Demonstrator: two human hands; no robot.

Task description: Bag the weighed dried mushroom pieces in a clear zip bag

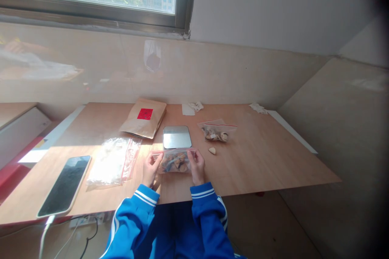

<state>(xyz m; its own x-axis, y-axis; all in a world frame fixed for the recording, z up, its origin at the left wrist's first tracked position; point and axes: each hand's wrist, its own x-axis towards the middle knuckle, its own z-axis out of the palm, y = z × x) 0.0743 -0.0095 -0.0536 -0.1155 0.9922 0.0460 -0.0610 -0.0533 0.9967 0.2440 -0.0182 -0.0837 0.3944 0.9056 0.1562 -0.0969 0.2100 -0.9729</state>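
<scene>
Between my two hands is a clear zip bag filled with brownish dried pieces. My left hand pinches its upper left corner, and my right hand grips the upper right corner. Just beyond the bag lies a small scale with a shiny square plate. A second zip bag of dried slices rests to the right of the scale. One pale loose piece sits on the wood near my right hand.
A brown paper pouch with a red label stands back left. Clear empty zip bags lie left of my hands, beside a phone with a cable. Crumpled tissue and a white crumpled piece lie along the table's back edge.
</scene>
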